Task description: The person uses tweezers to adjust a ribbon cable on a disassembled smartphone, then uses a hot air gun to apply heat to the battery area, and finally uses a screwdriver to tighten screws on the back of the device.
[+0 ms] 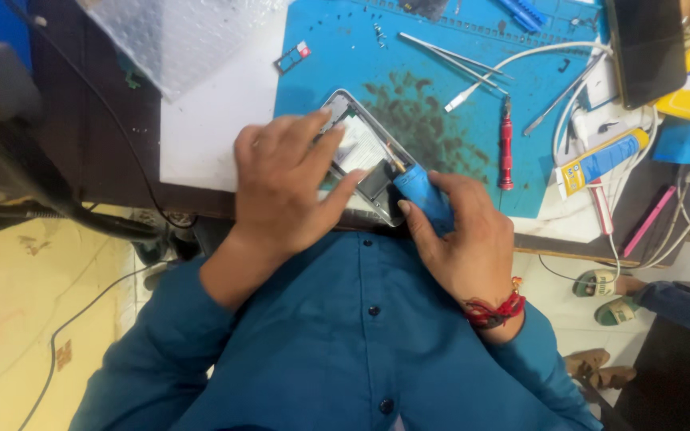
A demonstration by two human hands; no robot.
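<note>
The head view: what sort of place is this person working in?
Most likely a phone repair bench. An opened phone lies on a stained blue work mat, with the left hand steadying it and the right hand working a blue screwdriver into it. Tweezers lie nearby.

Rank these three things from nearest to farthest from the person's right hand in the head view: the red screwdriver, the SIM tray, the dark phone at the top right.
Measured from the right hand:
1. Red screwdriver, just above the hand on the blue mat.
2. SIM tray, up and to the left, at the mat's left edge.
3. Dark phone, far top right corner.
</note>
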